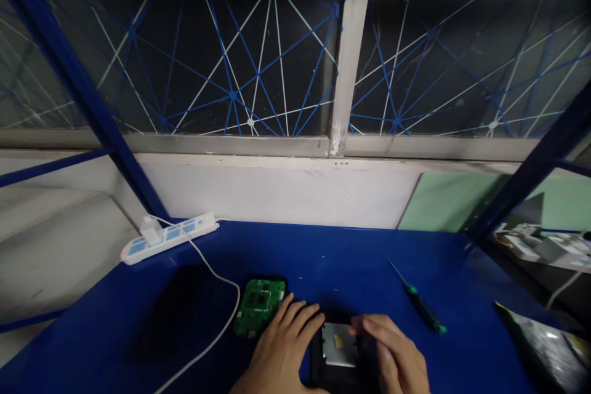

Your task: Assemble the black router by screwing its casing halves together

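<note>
The black casing lies on the blue table between the person's 2 hands, with a metal plate set in it and a yellow patch on the plate. The left hand is palm down, fingers extended, index fingertip at the casing's upper left corner. The right hand is at the casing's right side, fingers curled, index and thumb by the plate's right edge; whether they pinch anything I cannot tell.

The step looks like fine fingertip work along that edge, and it calls for a steady base. Pressure from the left hand is best put on the casing's rim, not on the plate, which could bend. The right fingertips should work lightly, a little at a time, and clear of the yellow patch.

The green circuit board is just left of the casing, close to the left fingers, so a sideways slip could knock it. The white cable runs farther left of the casing, beyond the board. The screwdriver lies to the casing's upper right, well apart, its shaft pointing away.
</note>
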`<state>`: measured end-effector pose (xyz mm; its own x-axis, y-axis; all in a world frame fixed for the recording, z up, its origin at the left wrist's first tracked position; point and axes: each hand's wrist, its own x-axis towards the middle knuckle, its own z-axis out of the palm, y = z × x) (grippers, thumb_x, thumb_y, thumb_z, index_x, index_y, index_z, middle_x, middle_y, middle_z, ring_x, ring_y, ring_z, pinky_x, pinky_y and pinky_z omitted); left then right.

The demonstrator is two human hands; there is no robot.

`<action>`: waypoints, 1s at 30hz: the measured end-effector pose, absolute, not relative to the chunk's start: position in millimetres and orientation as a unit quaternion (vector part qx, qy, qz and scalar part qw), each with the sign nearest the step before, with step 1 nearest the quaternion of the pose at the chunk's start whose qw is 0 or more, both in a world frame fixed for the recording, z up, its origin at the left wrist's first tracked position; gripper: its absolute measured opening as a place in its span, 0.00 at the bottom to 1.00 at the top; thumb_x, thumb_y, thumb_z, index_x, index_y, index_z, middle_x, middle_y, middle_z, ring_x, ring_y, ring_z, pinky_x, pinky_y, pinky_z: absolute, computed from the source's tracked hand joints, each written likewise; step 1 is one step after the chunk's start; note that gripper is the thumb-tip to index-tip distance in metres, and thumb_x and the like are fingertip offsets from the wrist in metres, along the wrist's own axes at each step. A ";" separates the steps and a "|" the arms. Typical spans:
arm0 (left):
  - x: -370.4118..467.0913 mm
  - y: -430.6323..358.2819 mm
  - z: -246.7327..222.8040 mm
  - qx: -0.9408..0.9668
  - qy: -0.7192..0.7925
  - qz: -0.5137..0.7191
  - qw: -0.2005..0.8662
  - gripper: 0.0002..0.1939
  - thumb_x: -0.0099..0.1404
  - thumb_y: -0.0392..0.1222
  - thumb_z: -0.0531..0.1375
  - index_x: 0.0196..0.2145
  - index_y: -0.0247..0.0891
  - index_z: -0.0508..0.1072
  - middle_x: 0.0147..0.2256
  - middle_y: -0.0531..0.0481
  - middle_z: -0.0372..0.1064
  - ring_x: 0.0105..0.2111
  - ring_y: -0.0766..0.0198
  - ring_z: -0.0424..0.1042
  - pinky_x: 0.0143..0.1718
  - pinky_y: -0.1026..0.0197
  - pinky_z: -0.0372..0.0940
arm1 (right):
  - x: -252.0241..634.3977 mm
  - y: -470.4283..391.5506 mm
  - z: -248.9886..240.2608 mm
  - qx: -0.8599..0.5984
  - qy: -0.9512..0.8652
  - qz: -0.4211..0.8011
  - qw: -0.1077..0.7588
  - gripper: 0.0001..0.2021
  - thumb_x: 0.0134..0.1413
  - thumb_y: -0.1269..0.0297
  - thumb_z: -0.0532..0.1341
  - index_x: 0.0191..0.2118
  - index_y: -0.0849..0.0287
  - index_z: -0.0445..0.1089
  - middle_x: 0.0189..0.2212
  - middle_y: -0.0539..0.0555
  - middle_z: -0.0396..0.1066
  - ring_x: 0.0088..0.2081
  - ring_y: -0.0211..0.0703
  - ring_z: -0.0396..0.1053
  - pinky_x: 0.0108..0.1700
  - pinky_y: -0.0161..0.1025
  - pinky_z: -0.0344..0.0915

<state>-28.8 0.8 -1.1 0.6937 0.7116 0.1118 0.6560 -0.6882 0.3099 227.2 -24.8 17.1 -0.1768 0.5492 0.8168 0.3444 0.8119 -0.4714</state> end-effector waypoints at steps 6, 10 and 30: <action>-28.7 -1.8 -0.3 0.908 0.382 0.111 0.132 0.50 0.54 0.70 0.66 0.68 0.48 0.57 0.67 0.51 0.56 0.66 0.43 0.56 0.70 0.38 0.42 | 230.7 -20.8 10.1 -0.284 -0.749 0.087 0.592 0.09 0.66 0.64 0.58 0.49 0.56 0.70 0.40 0.60 0.74 0.36 0.46 0.78 0.33 0.41 0.78; -27.6 -2.7 2.6 0.904 0.386 0.120 0.139 0.51 0.52 0.71 0.66 0.67 0.48 0.58 0.67 0.51 0.57 0.65 0.43 0.57 0.70 0.39 0.44 | 230.1 -22.0 7.2 -0.315 -0.743 0.064 0.586 0.15 0.59 0.75 0.64 0.50 0.55 0.70 0.34 0.56 0.74 0.33 0.44 0.77 0.31 0.38 0.76; -26.4 -4.7 7.7 0.900 0.395 0.117 0.146 0.49 0.53 0.68 0.68 0.67 0.48 0.59 0.67 0.51 0.58 0.66 0.42 0.56 0.70 0.39 0.45 | 228.7 -17.9 12.6 -0.348 -0.725 0.009 0.595 0.14 0.56 0.70 0.68 0.48 0.54 0.74 0.30 0.53 0.69 0.28 0.42 0.71 0.25 0.38 0.72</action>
<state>-26.4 -4.7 7.7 0.6612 0.7442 0.0950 0.6759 -0.6459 0.3550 228.7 -17.9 12.6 -0.0506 0.5143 0.8561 0.4935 0.7581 -0.4263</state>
